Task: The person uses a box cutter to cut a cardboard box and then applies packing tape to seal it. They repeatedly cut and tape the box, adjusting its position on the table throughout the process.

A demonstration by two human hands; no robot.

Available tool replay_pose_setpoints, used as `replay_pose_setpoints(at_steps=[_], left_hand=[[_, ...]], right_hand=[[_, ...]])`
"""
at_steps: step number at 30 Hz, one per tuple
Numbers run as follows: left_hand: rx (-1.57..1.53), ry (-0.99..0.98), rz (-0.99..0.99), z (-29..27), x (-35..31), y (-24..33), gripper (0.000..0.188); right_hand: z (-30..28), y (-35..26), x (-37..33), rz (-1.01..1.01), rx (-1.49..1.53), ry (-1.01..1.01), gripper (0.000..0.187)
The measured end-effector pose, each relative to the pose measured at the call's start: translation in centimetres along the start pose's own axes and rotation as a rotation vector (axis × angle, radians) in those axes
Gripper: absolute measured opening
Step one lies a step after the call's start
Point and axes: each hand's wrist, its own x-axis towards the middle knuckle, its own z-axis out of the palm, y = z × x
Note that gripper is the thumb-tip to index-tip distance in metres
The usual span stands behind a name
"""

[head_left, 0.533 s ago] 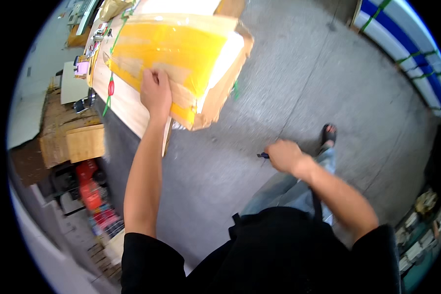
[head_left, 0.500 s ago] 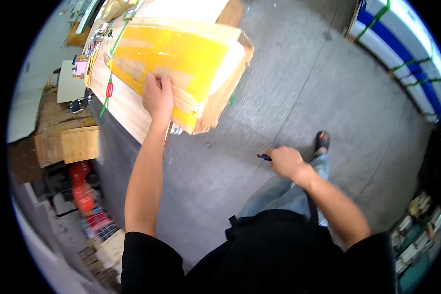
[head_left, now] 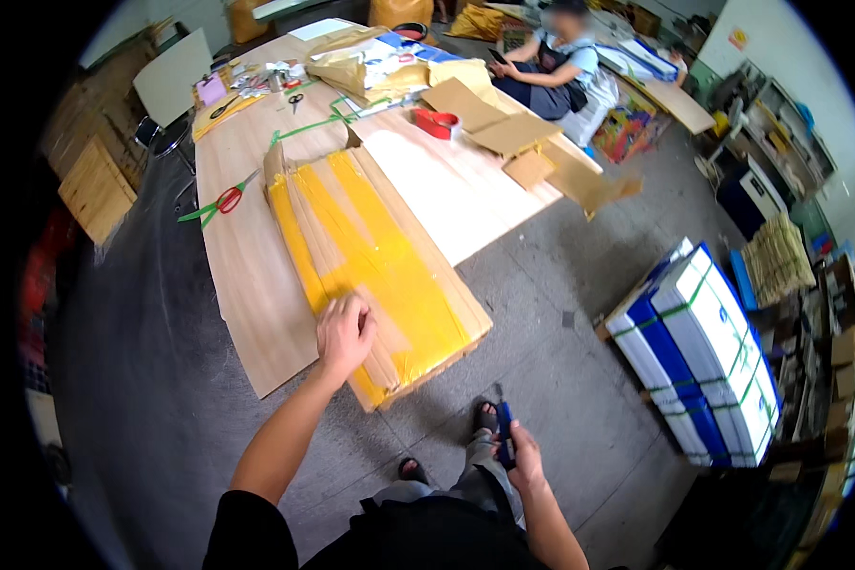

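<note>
Right hand (head_left: 521, 454) low by the legs, closed around a blue utility knife (head_left: 503, 434). Left hand (head_left: 344, 333) lies flat, fingers spread, on the near end of a cardboard box (head_left: 370, 256) wrapped in yellow tape, lying on the wooden table (head_left: 247, 275). Farther along: red-handled scissors (head_left: 226, 200), a red tape roll (head_left: 435, 122).

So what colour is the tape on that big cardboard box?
Yellow tape in wide strips along the brown cardboard box, clear in the head view.
</note>
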Motion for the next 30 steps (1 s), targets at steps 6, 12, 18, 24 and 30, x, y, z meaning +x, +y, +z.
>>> replay_pose_setpoints(at_steps=[6,12,18,24,30], left_hand=[[0.026,-0.058,-0.115,-0.9,0.8,-0.1,0.014],[-0.176,-0.154,-0.476,-2.5,2.7,1.6,0.010],[-0.842,0.386,-1.055,-4.1,-2.6,0.7,0.027],[-1.117,0.591,-1.212,0.3,-8.7,1.0,0.054],[-1.088,0.577,-1.315,5.4,-13.5,-0.5,0.064]], right_hand=[[7.6,-15.9,18.1,-0.697,-0.812,0.044,0.039],[19.4,-27.5,35.8,-1.343,-1.510,0.038,0.050],[23.5,-29.7,44.8,-1.473,-1.591,-0.078,0.058],[21.5,-29.6,39.9,-1.444,-1.270,-0.387,0.055],[23.4,-21.1,31.2,-1.127,-1.251,-1.024,0.051]])
